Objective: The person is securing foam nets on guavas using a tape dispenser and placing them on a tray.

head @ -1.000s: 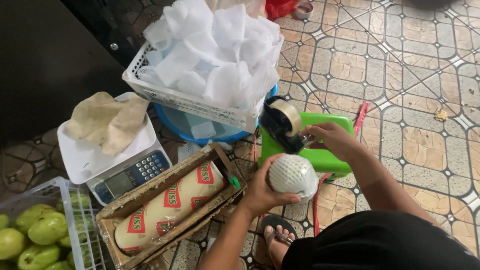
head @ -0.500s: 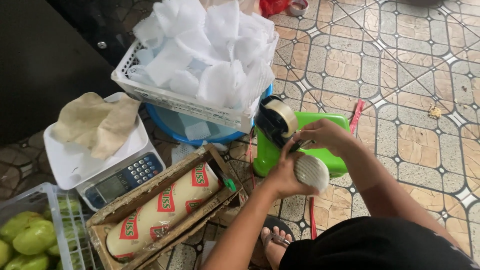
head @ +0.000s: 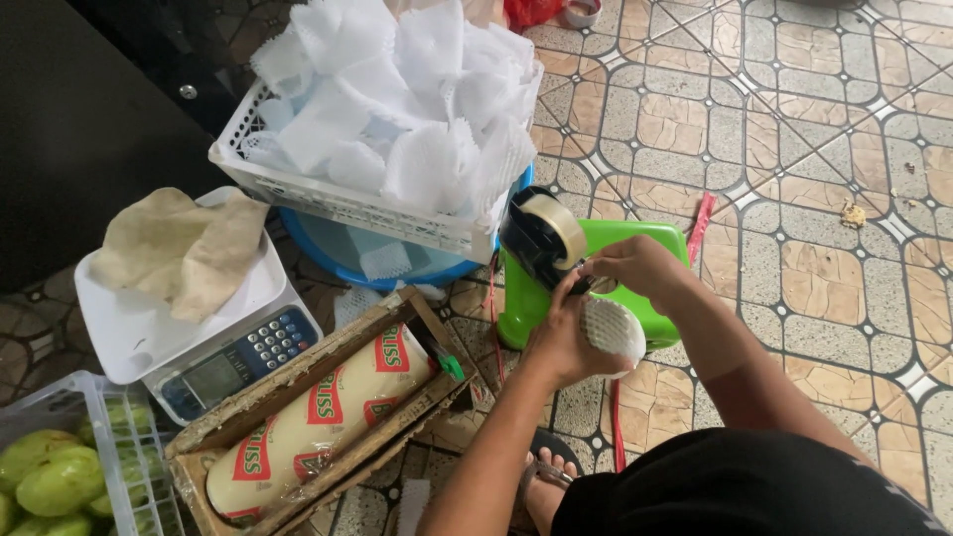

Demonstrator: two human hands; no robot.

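Note:
My left hand (head: 559, 342) holds a round fruit wrapped in white foam netting (head: 613, 335) up against a black tape dispenser (head: 541, 236) with a roll of clear tape. The dispenser sits on a green plastic stool (head: 655, 248). My right hand (head: 633, 266) pinches at the tape end just beside the dispenser's blade, right above the wrapped fruit. Both hands touch near the fruit's top.
A white basket heaped with foam nets (head: 397, 109) rests on a blue tub (head: 338, 258). A white scale (head: 189, 328) carries a beige cloth (head: 184, 248). A wooden box holds a roll of cling film (head: 318, 412). Green fruit (head: 60, 476) fills a crate at bottom left.
My left hand has lifted the wrapped fruit up and right to the dispenser. My right hand has come down from the dispenser to the tape end over the fruit.

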